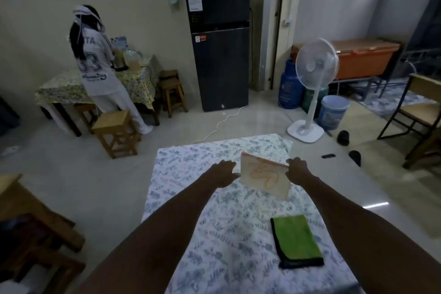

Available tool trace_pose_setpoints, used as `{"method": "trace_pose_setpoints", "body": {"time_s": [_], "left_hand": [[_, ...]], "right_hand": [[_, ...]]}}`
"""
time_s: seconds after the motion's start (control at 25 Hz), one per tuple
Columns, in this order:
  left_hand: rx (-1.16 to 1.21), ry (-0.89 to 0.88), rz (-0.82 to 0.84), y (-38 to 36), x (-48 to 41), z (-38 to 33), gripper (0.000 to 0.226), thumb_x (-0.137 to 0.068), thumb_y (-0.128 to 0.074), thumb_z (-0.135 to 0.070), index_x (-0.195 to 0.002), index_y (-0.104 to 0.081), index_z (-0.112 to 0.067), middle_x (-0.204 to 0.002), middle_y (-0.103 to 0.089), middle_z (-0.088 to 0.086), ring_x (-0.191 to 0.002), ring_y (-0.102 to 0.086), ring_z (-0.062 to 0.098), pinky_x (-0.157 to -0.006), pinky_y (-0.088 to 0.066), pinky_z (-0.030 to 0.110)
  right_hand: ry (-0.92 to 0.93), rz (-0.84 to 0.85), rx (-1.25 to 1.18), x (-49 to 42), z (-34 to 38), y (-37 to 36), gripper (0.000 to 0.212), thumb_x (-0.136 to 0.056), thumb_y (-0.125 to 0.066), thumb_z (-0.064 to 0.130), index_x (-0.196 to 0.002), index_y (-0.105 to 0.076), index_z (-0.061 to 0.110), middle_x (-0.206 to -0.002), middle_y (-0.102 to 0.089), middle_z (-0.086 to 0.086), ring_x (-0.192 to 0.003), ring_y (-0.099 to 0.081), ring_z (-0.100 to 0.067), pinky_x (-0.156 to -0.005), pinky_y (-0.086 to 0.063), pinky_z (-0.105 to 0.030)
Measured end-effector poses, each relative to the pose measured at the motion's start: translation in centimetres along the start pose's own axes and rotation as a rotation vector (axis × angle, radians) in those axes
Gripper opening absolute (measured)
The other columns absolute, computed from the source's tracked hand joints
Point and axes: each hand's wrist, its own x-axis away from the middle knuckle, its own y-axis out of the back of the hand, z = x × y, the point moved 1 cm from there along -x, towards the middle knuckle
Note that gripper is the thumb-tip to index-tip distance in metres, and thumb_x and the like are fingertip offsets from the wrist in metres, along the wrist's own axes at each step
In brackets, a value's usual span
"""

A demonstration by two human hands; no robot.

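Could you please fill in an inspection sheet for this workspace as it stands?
Surface: table cover, white with a blue leaf print, lying flat.
Job's things: cream cloth with an orange pattern, held upright on the cover; green cloth, folded, lying flat nearer the person.
Clutter: small dark items on the floor right of the table; too small to identify.
Grippers: right hand pinches the cream cloth's top corner; left hand reaches with straight fingers to its left edge.
Cables: white cable snakes over the floor from near the fridge toward the table.
Surroundings: fridge, fan, stool, another person at a far table.
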Motion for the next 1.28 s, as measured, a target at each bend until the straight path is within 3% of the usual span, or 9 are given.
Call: {"method": "trace_pose_setpoints", "body": {"time_s": [0.32,0.48,0.56,0.68,0.8,0.92,1.08,1.16,1.28], "left_hand": [[0.202,0.059,-0.029,-4.7,2.7,2.8,0.059,-0.105,-0.038,-0.034,-0.155,-0.023,-0.005,-0.164,-0.021,0.013,-0.152,-0.021,0.023,-0.125,-0.018,0.035],[0.483,0.227,-0.072,-8.5,5.1,4.6,0.053,-0.107,-0.036,-0.026,-0.151,-0.028,0.001,-0.157,-0.034,0.017,-0.146,-0.034,0.028,-0.120,-0.028,0.037],[0.731,0.336,0.009,-11.5,6.5,5.4,0.041,-0.107,-0.036,-0.021,-0.138,-0.043,0.006,-0.130,-0.057,0.016,-0.122,-0.056,0.026,-0.100,-0.047,0.029],[1.113,0.548,0.164,-15.2,9.4,6.3,0.027,-0.105,-0.041,-0.021,-0.126,-0.053,-0.008,-0.111,-0.055,0.011,-0.105,-0.056,0.024,-0.080,-0.051,0.027],[1.346,0.603,0.123,-18.0,11.0,6.9,0.026,-0.104,-0.046,-0.016,-0.124,-0.058,-0.005,-0.110,-0.060,0.011,-0.094,-0.058,0.019,-0.075,-0.056,0.028],[1.389,0.697,0.040,-19.9,12.1,7.1,0.027,-0.103,-0.047,-0.014,-0.126,-0.057,-0.004,-0.100,-0.064,0.011,-0.079,-0.060,0.018,-0.060,-0.055,0.024],[1.339,0.802,-0.014,-22.8,13.3,7.5,0.030,-0.102,-0.049,-0.011,-0.130,-0.055,-0.001,-0.111,-0.061,0.018,-0.090,-0.060,0.027,-0.070,-0.056,0.037],[1.112,0.764,-0.040,-23.6,13.5,7.3,0.030,-0.100,-0.052,-0.013,-0.126,-0.058,0.002,-0.114,-0.065,0.019,-0.099,-0.063,0.032,-0.081,-0.057,0.041],[0.652,0.633,-0.049,-23.8,13.6,6.5,0.028,-0.097,-0.059,-0.022,-0.113,-0.063,0.000,-0.107,-0.067,0.012,-0.105,-0.064,0.030,-0.089,-0.051,0.036]], "right_hand": [[0.005,-0.069,-0.704,3.2,-0.1,-2.7,0.022,-0.103,-0.048,0.010,-0.103,-0.065,-0.004,-0.099,-0.066,-0.023,-0.092,-0.058,-0.030,-0.081,-0.043,-0.036],[-0.140,0.252,-1.348,5.1,0.2,-5.3,0.020,-0.105,-0.048,0.018,-0.110,-0.060,0.002,-0.100,-0.062,-0.018,-0.086,-0.061,-0.030,-0.076,-0.052,-0.038],[-0.171,0.325,-1.402,6.0,0.2,-7.4,0.024,-0.105,-0.048,0.019,-0.115,-0.061,0.003,-0.103,-0.065,-0.016,-0.091,-0.062,-0.032,-0.080,-0.052,-0.040],[-0.244,0.349,-1.455,7.3,0.7,-10.3,0.024,-0.104,-0.051,0.018,-0.115,-0.062,0.000,-0.101,-0.066,-0.015,-0.090,-0.063,-0.032,-0.080,-0.054,-0.040],[-0.352,0.195,-1.369,8.2,0.7,-13.0,0.018,-0.101,-0.055,0.012,-0.110,-0.060,-0.002,-0.098,-0.063,-0.016,-0.092,-0.060,-0.030,-0.076,-0.052,-0.037],[-0.246,-0.063,-0.770,9.4,-1.1,-14.5,0.025,-0.093,-0.062,0.012,-0.115,-0.064,0.000,-0.109,-0.065,-0.018,-0.106,-0.062,-0.033,-0.087,-0.050,-0.038],[-0.052,0.218,0.062,11.1,-3.9,-16.4,0.073,-0.090,-0.057,0.057,-0.152,-0.029,0.029,-0.160,-0.021,-0.015,-0.149,-0.019,-0.037,-0.117,-0.030,-0.048],[-0.021,0.262,0.137,11.0,-4.0,-17.0,0.068,-0.092,-0.052,0.056,-0.152,-0.025,0.036,-0.162,-0.014,-0.015,-0.149,-0.013,-0.040,-0.118,-0.028,-0.054],[-0.064,0.175,-0.005,10.3,-3.6,-16.5,0.051,-0.096,-0.048,0.021,-0.145,-0.042,0.033,-0.155,-0.026,-0.012,-0.138,-0.029,-0.038,-0.110,-0.039,-0.054]]}}
